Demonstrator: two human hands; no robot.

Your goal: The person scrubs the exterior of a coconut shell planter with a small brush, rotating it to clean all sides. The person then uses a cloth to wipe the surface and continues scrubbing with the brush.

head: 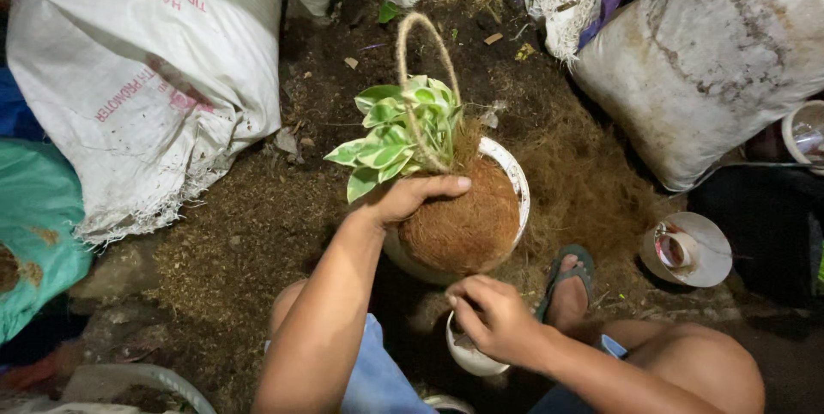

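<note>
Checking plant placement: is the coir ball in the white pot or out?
In. The coir ball sits inside the white pot, its rim visible around it; left hand steadies it.

Dark soil (257, 234) strewn with coconut fibre (584, 174) covers the ground. Large white sacks (146, 79) lie at both upper corners, a teal bag (34, 225) at left. Lighting is dim, brightest at centre.

Sacks (146, 79) flank open soil (257, 217) (cramped).
</note>
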